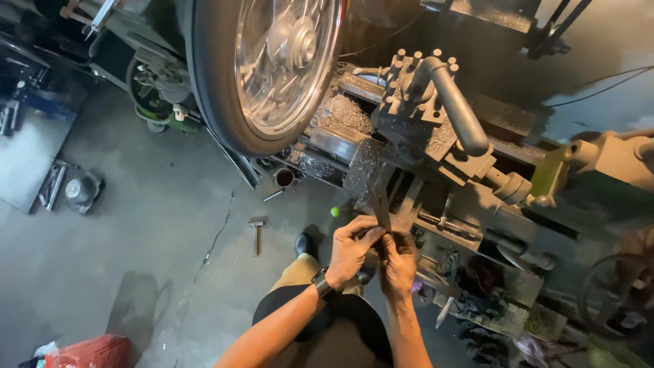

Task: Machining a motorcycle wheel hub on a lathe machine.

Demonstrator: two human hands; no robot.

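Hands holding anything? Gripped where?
Both the left hand and right hand pinch a thin dark metal caliper-like tool at its lower end; its legs point up.

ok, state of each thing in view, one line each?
left hand: gripping the calipers
right hand: gripping the calipers
calipers: held up, legs close together
wheel: mounted on the lathe, rotation cannot be told
lathe: covered in metal chips
hammer: lying on the floor

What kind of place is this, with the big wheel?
Probably a metal workshop. A lathe holds a spoked wheel, metal shavings lie on it, and a hammer sits on the concrete floor.
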